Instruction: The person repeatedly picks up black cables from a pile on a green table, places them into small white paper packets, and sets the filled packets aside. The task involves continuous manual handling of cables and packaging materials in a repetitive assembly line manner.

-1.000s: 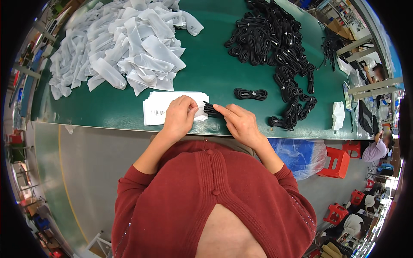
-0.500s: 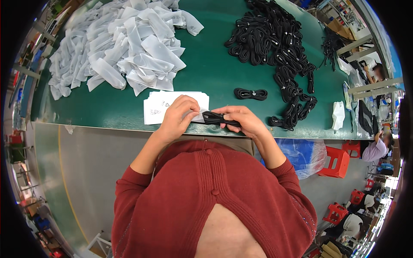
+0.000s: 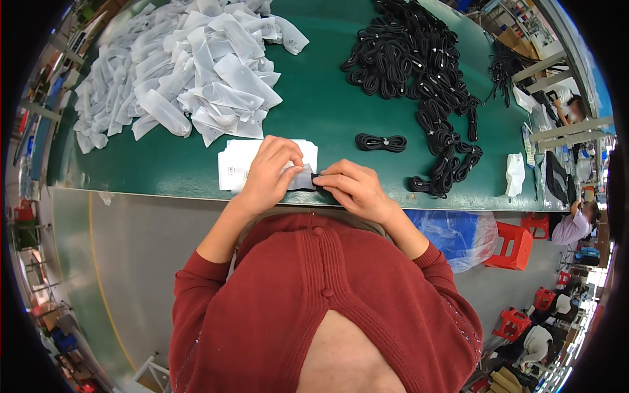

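Near the table's front edge my left hand (image 3: 271, 169) pinches a small frosted plastic bag (image 3: 302, 180) between thumb and fingers, over a stack of white bags (image 3: 234, 156). The fingers of my right hand (image 3: 357, 188) close on a bundle of black cable (image 3: 316, 181). Most of that bundle is inside the frosted bag, showing dark through it; the rest is hidden by my fingers. Just beyond my right hand lies a single tied black cable bundle (image 3: 381, 143), touched by neither hand.
A large heap of filled or crumpled frosted bags (image 3: 223, 82) covers the far left of the green table (image 3: 321, 72). Many black cable bundles (image 3: 436, 85) pile up at the far right and trail toward the front edge. A red stool (image 3: 510, 245) stands beyond the edge at right.
My right hand has moved left, and the black cable bundle has slid into the mouth of the bag. My left hand keeps its hold in nearly the same place.
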